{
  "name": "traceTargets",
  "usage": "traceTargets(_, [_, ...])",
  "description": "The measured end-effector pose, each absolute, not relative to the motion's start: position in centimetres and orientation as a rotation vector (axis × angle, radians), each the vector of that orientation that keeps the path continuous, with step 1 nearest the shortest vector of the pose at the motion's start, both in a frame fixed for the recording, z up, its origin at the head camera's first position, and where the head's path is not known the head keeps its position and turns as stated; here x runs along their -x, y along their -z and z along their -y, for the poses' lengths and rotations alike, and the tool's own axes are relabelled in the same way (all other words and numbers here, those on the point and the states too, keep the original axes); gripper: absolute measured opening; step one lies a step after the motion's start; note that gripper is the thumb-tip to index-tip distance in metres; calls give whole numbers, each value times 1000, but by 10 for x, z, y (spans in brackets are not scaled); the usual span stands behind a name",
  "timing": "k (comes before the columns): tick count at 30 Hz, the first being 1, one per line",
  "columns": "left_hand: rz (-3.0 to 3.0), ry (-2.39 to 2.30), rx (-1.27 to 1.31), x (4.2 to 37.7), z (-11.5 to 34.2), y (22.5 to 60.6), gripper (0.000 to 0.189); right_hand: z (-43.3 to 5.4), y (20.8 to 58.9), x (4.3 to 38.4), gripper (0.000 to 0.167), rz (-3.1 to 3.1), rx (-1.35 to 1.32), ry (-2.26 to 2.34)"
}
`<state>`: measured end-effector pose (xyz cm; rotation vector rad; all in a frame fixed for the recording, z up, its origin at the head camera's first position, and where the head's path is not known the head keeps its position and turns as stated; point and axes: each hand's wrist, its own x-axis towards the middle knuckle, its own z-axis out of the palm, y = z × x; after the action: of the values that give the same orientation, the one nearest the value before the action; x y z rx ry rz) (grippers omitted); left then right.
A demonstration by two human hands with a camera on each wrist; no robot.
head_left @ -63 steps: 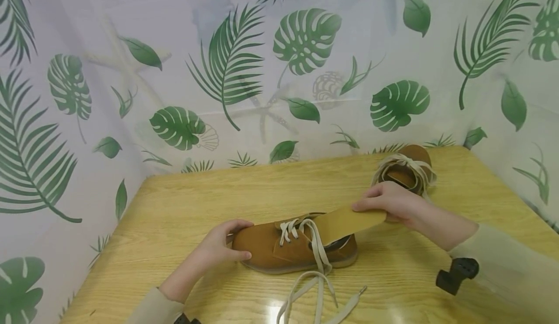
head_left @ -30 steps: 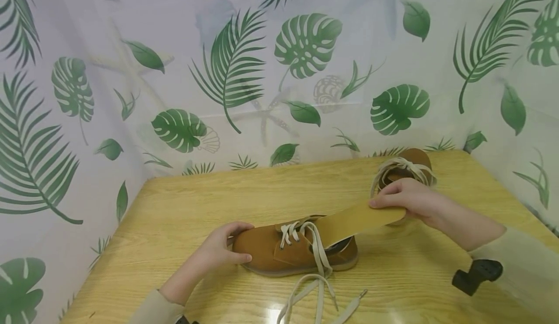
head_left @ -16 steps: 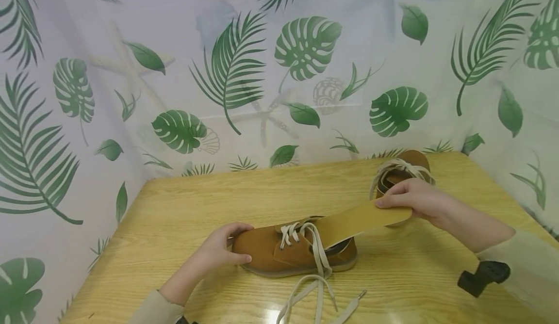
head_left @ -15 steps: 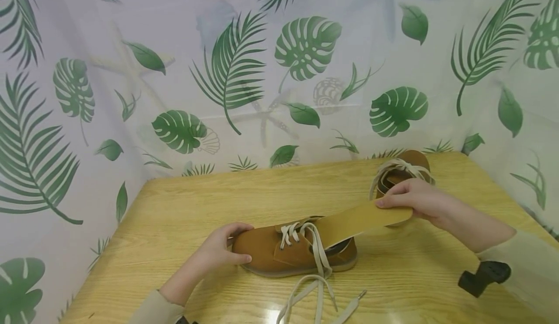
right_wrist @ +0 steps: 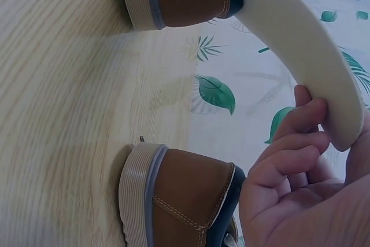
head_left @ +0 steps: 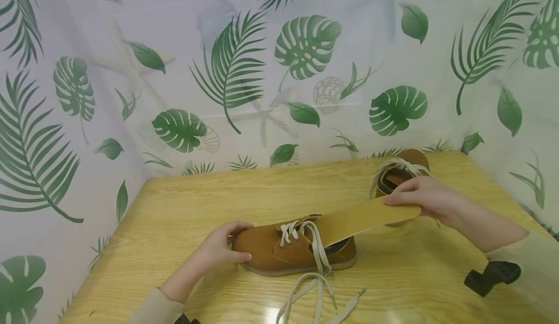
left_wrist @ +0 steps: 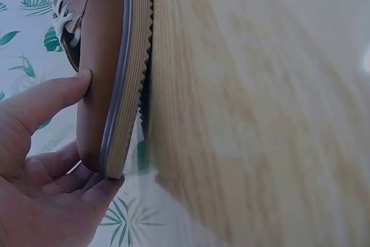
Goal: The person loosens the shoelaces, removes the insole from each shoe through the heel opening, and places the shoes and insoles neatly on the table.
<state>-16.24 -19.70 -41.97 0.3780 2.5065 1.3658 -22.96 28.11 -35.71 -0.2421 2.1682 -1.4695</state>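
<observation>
A brown lace-up shoe (head_left: 271,249) lies on the table with its toe to the left. My left hand (head_left: 218,246) grips that toe, thumb on the near side and fingers round the front, as the left wrist view also shows. From the shoe's opening rises a tan insole (head_left: 362,219), its front end hidden inside. My right hand (head_left: 425,200) pinches the insole's heel end. In the right wrist view the pale underside of the insole (right_wrist: 300,33) shows between the thumb and curled fingers (right_wrist: 295,143). Loose cream laces (head_left: 320,251) trail over the shoe's near side.
A second brown shoe (head_left: 415,159) with bundled laces stands at the back right, partly behind my right hand. The wooden table (head_left: 196,198) reaches back to a leaf-printed cloth (head_left: 262,72). The loose lace ends run toward the near table edge.
My right hand has moved to the right, drawing more of the insole out of the shoe. My left hand and the shoe have stayed nearly still.
</observation>
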Motion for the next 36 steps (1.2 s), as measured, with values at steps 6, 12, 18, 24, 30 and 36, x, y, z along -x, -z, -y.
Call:
traceTargets(6, [-2513,-1360,-381,163,196,418,63,-285,357,230,21,-2156,237,1474])
traceTargets(12, [-2507,-1361,-379,163,196,418,63,-291,356,229,24,-2174,240,1470])
traceTargets(18, [-2518,-1352,-390,164,196,418,63,-296,356,228,22,-2229,229,1418])
traceTargets(24, [-2507,-1359,-396,164,197,418,63,-300,357,230,28,-2196,237,1456])
traceTargets(30, [-2515,-1352,-389,165,198,418,63,-305,360,229,27,-2235,211,1429])
traceTargets(36, [-2520,-1348,-396,165,198,419,65,-312,361,229,30,-2181,207,1472])
